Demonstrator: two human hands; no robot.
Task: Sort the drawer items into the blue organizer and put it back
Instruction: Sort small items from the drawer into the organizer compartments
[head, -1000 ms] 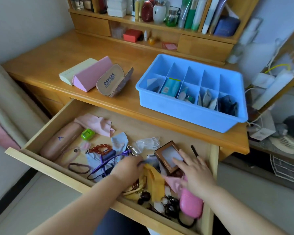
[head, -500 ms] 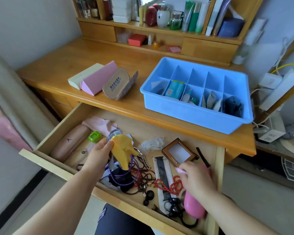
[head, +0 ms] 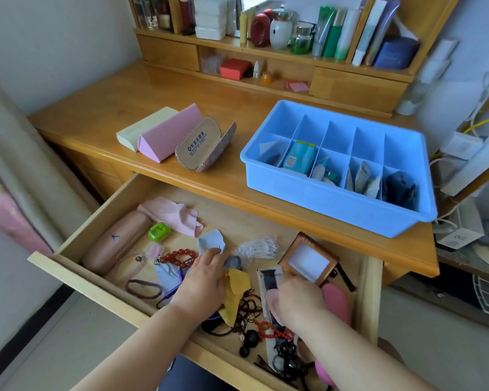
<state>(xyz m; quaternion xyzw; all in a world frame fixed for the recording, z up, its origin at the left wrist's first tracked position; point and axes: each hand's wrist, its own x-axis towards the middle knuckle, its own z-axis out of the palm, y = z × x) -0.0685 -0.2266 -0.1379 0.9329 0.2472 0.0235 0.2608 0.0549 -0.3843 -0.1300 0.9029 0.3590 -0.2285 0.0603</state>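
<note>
A: Drawer items (head: 246,309), status at the fingers?

B: Left hand (head: 202,280): fingers curled down, pinching a yellow cloth (head: 236,292) at its upper edge. Right hand (head: 297,301): fingers curled around a small pale pink piece (head: 272,303), above a red bead string (head: 274,331).

A: Surroundings?

B: Both hands work inside the open wooden drawer (head: 76,275). A pink glasses case (head: 116,244) lies at its left; a brown framed box (head: 308,259) lies just beyond the right hand.

A: Blue organizer (head: 336,198) location?

B: On the desk (head: 124,108) above the drawer, right side. Near-row compartments are partly filled; the far row appears vacant.
</note>
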